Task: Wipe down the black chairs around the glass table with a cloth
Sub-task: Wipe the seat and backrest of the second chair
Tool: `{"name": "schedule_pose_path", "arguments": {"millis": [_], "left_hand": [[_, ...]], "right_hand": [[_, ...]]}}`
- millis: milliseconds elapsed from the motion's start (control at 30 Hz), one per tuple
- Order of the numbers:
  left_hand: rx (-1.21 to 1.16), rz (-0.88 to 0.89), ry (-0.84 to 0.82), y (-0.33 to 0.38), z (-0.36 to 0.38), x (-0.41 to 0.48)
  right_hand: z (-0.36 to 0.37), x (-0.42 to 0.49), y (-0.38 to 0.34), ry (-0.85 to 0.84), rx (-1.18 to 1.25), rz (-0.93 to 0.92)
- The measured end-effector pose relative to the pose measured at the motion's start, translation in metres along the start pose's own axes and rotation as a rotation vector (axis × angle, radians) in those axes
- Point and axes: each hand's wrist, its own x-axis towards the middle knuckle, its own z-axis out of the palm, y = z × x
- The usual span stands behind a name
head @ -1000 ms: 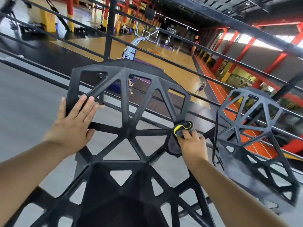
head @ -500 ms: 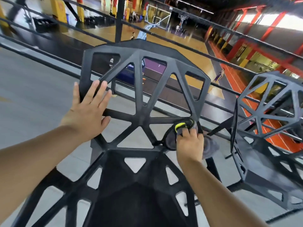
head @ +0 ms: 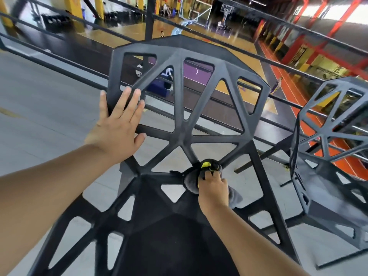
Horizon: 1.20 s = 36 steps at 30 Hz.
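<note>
Step in hand, judged: wiping the lower struts of the near chair [head: 179, 108], at the joint where backrest meets seat. Left hand [head: 117, 126] is laid flat, fingers straight, on the upper-left frame of the backrest and grips nothing. Right hand [head: 214, 193] is curled round a bunched grey cloth [head: 191, 182] with a yellow trim, pressed onto the strut junction right of the backrest's lower centre. A fold of cloth trails out below and right of the hand. The chair is seen from the front: seat toward the wearer at the bottom edge, backrest rising away toward the railing [head: 59, 22]. Its long axis runs from seat to backrest top, tilted slightly rightward in this view. No long axis can be given for the cloth, as it is wadded. To do the step well, the backrest should be steadied by the flat hand while each bar is followed along its length. The cloth should be wrapped partly round the bar so that the inner edges of the openings are reached. A second chair [head: 326, 135] stands apart on the right, not yet attended to. No glass table is in view.
</note>
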Motion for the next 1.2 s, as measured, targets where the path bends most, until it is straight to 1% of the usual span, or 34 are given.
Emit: {"name": "schedule_pose_path", "arguments": {"millis": [67,133,367,467,567,667,700,800,833,867,933,967,1000,1033,1067,1100,1133,1167,1200], "left_hand": [[0.004,-0.002,-0.013,0.000,0.000,0.000],[0.008,-0.008,-0.030,0.000,-0.001,-0.001],[-0.008,0.003,-0.028,-0.001,-0.003,-0.002],[-0.022,0.000,-0.035,-0.002,-0.004,-0.001],[-0.029,-0.006,-0.058,-0.002,-0.006,-0.002],[-0.053,-0.007,-0.103,0.000,-0.014,-0.003],[-0.093,-0.012,-0.112,-0.001,-0.017,-0.004],[-0.263,-0.035,-0.094,0.000,-0.028,-0.012],[-0.299,-0.040,-0.073,0.004,-0.033,-0.020],[-0.331,-0.037,-0.045,0.011,-0.037,-0.030],[-0.399,0.009,-0.005,0.030,-0.048,-0.059],[-0.423,0.066,-0.002,0.041,-0.052,-0.076],[-0.427,0.146,-0.018,0.050,-0.055,-0.093],[-0.413,0.231,-0.053,0.057,-0.058,-0.110],[-0.395,0.296,-0.102,0.061,-0.060,-0.126],[-0.390,0.323,-0.164,0.062,-0.063,-0.140],[-0.397,0.312,-0.220,0.061,-0.066,-0.152],[-0.411,0.279,-0.257,0.058,-0.068,-0.163],[-0.424,0.240,-0.275,0.055,-0.070,-0.173]], "right_hand": [[-0.002,-0.002,-0.005,-0.056,-0.062,-0.047],[-0.005,-0.002,-0.005,-0.077,-0.031,-0.046],[-0.008,-0.001,0.015,-0.182,0.271,-0.073],[-0.003,-0.015,0.013,-0.228,0.374,-0.154],[0.008,-0.039,0.006,-0.326,0.450,-0.279],[0.006,-0.071,0.000,-0.450,0.652,-0.261],[0.004,-0.081,-0.001,-0.507,0.703,-0.270],[-0.001,-0.103,0.004,-0.671,0.701,-0.326],[-0.005,-0.107,0.006,-0.678,0.704,-0.312],[-0.009,-0.107,0.010,-0.633,0.741,-0.264],[-0.019,-0.091,0.018,-0.446,0.926,-0.093],[-0.020,-0.078,0.023,-0.341,0.980,-0.033],[-0.020,-0.066,0.026,-0.255,0.952,-0.025],[-0.016,-0.054,0.028,-0.220,0.837,-0.045],[-0.008,-0.047,0.026,-0.243,0.670,-0.081],[0.000,-0.047,0.020,-0.297,0.518,-0.120],[0.009,-0.052,0.011,-0.353,0.427,-0.131],[0.016,-0.060,0.000,-0.374,0.401,-0.118],[0.022,-0.070,-0.010,-0.326,0.433,-0.117]]}}
